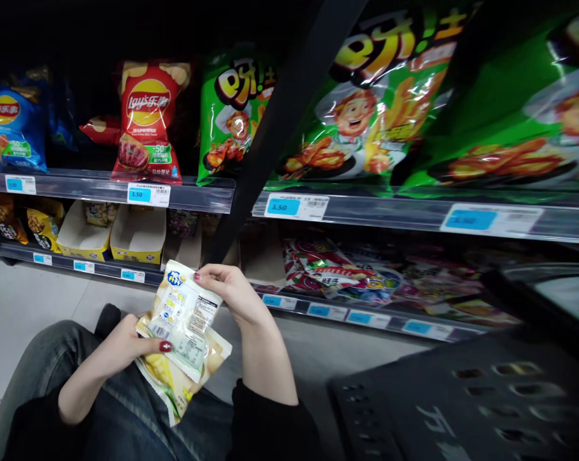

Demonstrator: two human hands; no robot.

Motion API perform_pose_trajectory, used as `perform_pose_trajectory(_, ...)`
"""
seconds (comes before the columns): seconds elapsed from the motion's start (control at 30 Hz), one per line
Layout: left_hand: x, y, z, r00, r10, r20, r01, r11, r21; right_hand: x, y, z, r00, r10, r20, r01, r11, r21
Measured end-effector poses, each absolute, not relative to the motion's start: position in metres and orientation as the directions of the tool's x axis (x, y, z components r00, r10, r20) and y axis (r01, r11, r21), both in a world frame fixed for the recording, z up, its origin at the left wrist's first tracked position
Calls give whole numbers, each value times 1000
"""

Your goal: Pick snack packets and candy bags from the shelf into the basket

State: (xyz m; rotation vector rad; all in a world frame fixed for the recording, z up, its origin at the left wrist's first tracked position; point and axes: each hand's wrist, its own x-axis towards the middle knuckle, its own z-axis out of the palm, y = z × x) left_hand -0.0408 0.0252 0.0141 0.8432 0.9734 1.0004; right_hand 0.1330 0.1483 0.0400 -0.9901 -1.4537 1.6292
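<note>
Two small pale-yellow snack bags are in my hands above my lap. The upper snack bag (186,317) shows its printed back, with a barcode and a blue logo. Beneath it lies the other snack bag (171,378), tilted and partly covered. My left hand (133,342) is closed on both bags at their left side, its thumb pressing on top. At the upper right corner of the top bag, my right hand (224,285) pinches the edge between thumb and fingers.
A red chip bag (148,121), blue chip bags (18,128) and green snack bags (356,121) stand on the upper shelf. Open cartons (138,234) and candy bags (318,262) fill the lower shelf. A black basket (443,397) stands at right; a dark post (289,109) divides the shelves.
</note>
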Motion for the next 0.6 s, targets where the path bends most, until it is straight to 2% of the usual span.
perform_pose_trajectory(0.23, -42, 30, 6, 145, 946, -290, -219, 317, 923, 137, 130, 65, -493, 870, 21, -88, -26, -996)
perform_pose_trajectory(0.5, -43, 29, 6, 194, 943, -271, -243, 314, 918, 140, 112, 85, -571, 819, 55, -60, 25, -998)
perform_pose_trajectory(0.6, -43, 31, 7, 139, 952, -271, -157, 292, 943, 144, 112, 85, -608, 790, 85, -85, 42, -996)
